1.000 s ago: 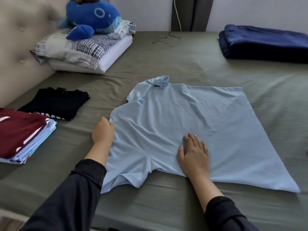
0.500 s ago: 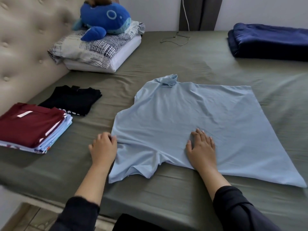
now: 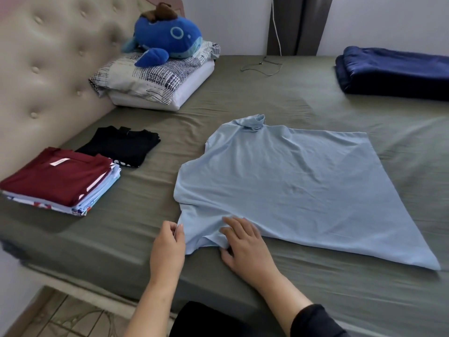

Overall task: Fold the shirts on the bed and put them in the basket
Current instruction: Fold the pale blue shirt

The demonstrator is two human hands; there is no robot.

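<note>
A light blue shirt (image 3: 286,181) lies spread flat on the green bed sheet (image 3: 243,98), collar toward the far side. My left hand (image 3: 167,246) pinches the outer edge of its near sleeve with curled fingers and thumb. My right hand (image 3: 245,246) lies on the same sleeve, fingers on top and thumb at the hem, gripping the bunched fabric. A black shirt (image 3: 119,147) lies folded at the left. Beside it sits a stack of folded shirts (image 3: 56,178) with a maroon one on top. No basket is in view.
Two stacked pillows (image 3: 155,81) with a blue whale plush (image 3: 167,40) sit at the padded headboard (image 3: 41,69). A folded navy blanket (image 3: 393,71) lies at the far right. A thin cable (image 3: 264,66) lies on the sheet at the back. The bed's near edge runs below my hands.
Both hands moved toward me along the shirt to its near sleeve. The right hand left the shirt's body and now holds the sleeve hem; the left hand slid down the edge.
</note>
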